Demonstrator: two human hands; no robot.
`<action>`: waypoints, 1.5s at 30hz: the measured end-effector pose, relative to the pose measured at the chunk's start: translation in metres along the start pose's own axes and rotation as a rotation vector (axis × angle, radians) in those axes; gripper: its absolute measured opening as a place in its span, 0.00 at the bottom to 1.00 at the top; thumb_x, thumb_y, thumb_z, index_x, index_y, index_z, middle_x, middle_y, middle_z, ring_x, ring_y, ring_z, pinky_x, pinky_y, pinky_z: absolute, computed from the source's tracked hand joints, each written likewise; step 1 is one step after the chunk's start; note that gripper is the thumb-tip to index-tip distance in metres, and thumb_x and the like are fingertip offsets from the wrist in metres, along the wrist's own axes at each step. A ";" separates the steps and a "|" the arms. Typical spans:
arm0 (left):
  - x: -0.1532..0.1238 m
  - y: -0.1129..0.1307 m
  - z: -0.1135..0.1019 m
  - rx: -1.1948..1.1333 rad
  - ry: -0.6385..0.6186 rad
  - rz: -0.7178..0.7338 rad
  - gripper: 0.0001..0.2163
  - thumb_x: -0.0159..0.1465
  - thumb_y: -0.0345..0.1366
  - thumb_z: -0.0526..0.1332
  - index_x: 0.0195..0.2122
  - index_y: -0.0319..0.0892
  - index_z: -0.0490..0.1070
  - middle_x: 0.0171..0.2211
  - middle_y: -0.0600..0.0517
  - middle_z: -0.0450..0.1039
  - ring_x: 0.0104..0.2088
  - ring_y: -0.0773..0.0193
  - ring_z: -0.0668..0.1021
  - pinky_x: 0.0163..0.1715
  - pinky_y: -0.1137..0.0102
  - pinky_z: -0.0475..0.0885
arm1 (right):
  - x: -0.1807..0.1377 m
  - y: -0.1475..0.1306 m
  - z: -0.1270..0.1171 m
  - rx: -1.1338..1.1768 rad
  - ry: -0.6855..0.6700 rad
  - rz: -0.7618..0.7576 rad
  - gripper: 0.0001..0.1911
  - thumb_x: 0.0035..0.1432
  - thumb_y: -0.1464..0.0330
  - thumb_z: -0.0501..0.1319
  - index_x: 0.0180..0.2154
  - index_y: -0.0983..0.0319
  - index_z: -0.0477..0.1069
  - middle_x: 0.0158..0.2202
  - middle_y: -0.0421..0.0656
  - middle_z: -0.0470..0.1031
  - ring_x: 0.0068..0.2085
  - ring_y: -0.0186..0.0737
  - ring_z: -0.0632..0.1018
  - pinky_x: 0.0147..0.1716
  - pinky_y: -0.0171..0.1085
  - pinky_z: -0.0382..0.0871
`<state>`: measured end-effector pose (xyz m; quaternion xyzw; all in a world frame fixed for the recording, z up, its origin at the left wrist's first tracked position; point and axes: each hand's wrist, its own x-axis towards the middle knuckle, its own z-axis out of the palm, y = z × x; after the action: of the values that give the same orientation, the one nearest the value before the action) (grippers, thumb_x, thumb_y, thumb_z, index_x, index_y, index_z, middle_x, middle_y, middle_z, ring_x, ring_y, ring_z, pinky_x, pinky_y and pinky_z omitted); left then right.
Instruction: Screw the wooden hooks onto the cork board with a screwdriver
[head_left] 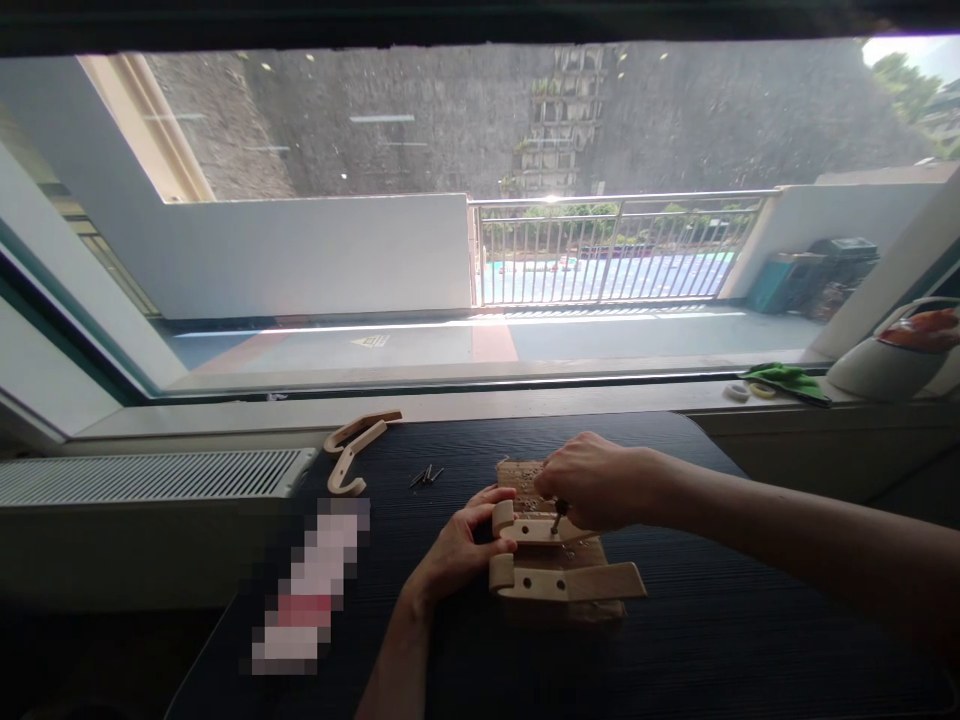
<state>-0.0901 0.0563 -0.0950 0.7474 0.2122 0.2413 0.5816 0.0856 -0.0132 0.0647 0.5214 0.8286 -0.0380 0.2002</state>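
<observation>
My left hand (469, 537) is closed around the curled end of a pale wooden hook (536, 530), thumb on the near side and fingers on the far side. That hook lies across a brown wooden board (519, 478). Above its straight part, my right hand (589, 480) is closed on a thin metal shaft (556, 517) that stands in one of the hook's holes. Whether the shaft is a screw or a tool's tip is hidden by the fingers. A second wooden hook (600, 582), with two dark holes, lies on the board nearer to me.
Two more wooden hooks (349, 470) lie on the dark table (397, 580) at the far left. Several screws (427, 476) are beside them. A blurred pinkish item (322, 570) is at left. Behind are a radiator (157, 475), a windowsill (420, 405) and a green cloth (787, 380).
</observation>
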 end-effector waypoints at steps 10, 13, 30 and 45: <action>0.000 0.002 0.001 -0.011 -0.004 0.008 0.13 0.54 0.37 0.67 0.41 0.43 0.76 0.58 0.47 0.63 0.61 0.50 0.60 0.61 0.60 0.54 | 0.005 -0.001 0.010 -0.024 0.035 -0.002 0.09 0.52 0.76 0.57 0.31 0.65 0.76 0.26 0.48 0.77 0.29 0.41 0.77 0.23 0.34 0.60; 0.000 0.002 0.001 -0.004 -0.003 0.007 0.13 0.54 0.37 0.66 0.41 0.43 0.76 0.58 0.47 0.63 0.61 0.50 0.60 0.61 0.60 0.54 | 0.002 -0.001 0.008 -0.022 0.044 0.014 0.09 0.53 0.74 0.57 0.31 0.65 0.76 0.27 0.48 0.78 0.29 0.42 0.77 0.23 0.35 0.60; 0.001 -0.002 0.001 -0.003 0.000 0.012 0.13 0.54 0.37 0.66 0.41 0.43 0.75 0.58 0.47 0.63 0.61 0.51 0.59 0.61 0.59 0.53 | 0.004 -0.002 0.010 -0.031 0.011 0.001 0.08 0.50 0.77 0.58 0.30 0.64 0.76 0.26 0.46 0.77 0.29 0.41 0.77 0.23 0.34 0.60; 0.000 -0.002 0.000 0.000 -0.011 0.007 0.12 0.54 0.36 0.66 0.40 0.44 0.75 0.58 0.48 0.62 0.61 0.52 0.60 0.62 0.60 0.53 | 0.010 -0.003 0.014 0.013 0.035 -0.003 0.08 0.52 0.77 0.58 0.31 0.65 0.75 0.30 0.48 0.77 0.32 0.41 0.77 0.27 0.35 0.62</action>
<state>-0.0902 0.0563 -0.0968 0.7493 0.2064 0.2394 0.5820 0.0830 -0.0097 0.0478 0.5220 0.8325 -0.0346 0.1823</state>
